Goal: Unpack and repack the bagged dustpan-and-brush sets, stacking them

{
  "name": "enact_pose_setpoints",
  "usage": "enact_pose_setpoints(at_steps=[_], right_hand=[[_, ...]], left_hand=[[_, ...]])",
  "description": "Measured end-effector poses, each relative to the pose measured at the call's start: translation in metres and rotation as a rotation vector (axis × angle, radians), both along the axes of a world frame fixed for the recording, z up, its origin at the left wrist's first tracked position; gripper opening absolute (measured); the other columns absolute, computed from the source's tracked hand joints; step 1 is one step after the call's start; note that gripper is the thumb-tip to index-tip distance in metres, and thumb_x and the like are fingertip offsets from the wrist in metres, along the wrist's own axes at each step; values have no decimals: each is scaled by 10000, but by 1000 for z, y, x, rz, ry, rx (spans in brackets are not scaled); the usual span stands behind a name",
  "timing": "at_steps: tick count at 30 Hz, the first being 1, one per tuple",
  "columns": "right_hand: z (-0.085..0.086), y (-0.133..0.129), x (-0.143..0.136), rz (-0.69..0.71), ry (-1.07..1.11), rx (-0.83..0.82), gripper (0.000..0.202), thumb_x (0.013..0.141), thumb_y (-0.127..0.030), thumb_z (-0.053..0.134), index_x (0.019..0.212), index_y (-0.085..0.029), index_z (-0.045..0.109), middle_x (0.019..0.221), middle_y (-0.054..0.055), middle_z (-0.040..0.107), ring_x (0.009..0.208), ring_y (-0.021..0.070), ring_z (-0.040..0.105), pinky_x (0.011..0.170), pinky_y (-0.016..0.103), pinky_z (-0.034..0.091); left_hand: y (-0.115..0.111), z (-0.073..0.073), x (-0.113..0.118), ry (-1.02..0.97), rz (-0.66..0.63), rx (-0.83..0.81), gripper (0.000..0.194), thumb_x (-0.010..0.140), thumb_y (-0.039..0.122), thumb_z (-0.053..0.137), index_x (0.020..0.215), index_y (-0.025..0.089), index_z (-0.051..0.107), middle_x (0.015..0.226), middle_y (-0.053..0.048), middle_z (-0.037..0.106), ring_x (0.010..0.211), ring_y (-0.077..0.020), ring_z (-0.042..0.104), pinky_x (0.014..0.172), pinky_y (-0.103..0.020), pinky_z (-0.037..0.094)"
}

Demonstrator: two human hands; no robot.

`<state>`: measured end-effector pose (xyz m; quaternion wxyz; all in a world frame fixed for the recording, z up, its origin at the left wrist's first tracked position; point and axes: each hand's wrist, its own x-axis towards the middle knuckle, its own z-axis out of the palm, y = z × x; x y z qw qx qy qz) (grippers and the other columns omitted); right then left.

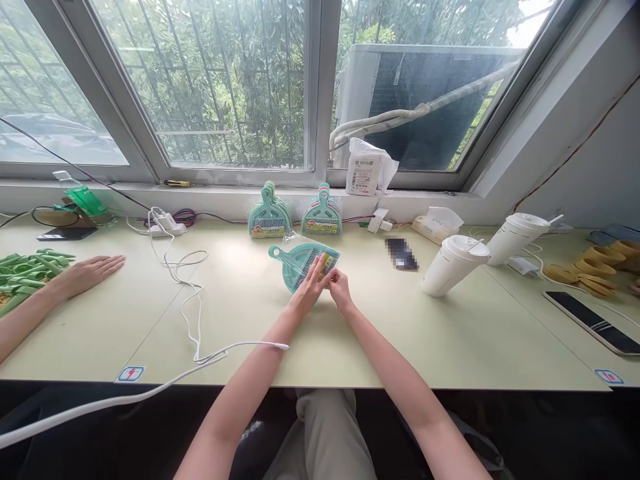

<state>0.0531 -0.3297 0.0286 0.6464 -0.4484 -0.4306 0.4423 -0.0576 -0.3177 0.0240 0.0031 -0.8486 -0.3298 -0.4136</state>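
Note:
A mint-green dustpan and brush set [295, 261] in clear plastic wrap is tilted above the table in front of me, its handle pointing left. My left hand [311, 287] lies flat against the face of the pack with its fingers stretched out, over the brush and the printed label. At the right edge of the pack, my right hand [339, 289] is closed in a pinch on it; its fingertips are partly hidden. Behind it, against the sill, lean two stacks of similar wrapped sets, a left stack [269, 215] and a right stack [323, 215].
White lidded cups [453, 267] with straws, a phone [401, 253] and a tissue pack [437, 223] stand to the right. A white cable [197, 327] crosses the left side and hangs near my left forearm. Another person's hand [93, 275] rests beside green pieces [27, 273].

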Motion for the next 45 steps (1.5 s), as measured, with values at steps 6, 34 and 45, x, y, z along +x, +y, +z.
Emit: enact_pose_setpoints(at_steps=[6,34,45], right_hand=[[1,4,12,-65,154,-24,361,632,-387,747,888,-159,631,874,56,703,807,194,659,738,350,565],[-8,10,24,-70,343,-17,340,661,-302,751,941,-180,601,1019,59,685,938,198,661,848,356,560],[-11,13,25,-92,316,-25,337,675,-309,729,956,-181,595,1055,57,685,956,199,660,866,361,557]], left_hand=[[1,10,-11,-165,-34,-43,475,926,226,383,1379,358,337,1542,0,193,1429,-212,135,1143,-471,226],[16,9,-14,-932,-506,-1267,410,857,313,568,1250,236,480,1268,-63,587,1130,-240,536,949,-431,404],[18,11,-13,-873,-386,-1318,327,835,189,562,1156,243,532,1152,-15,655,1041,-229,590,861,-415,483]])
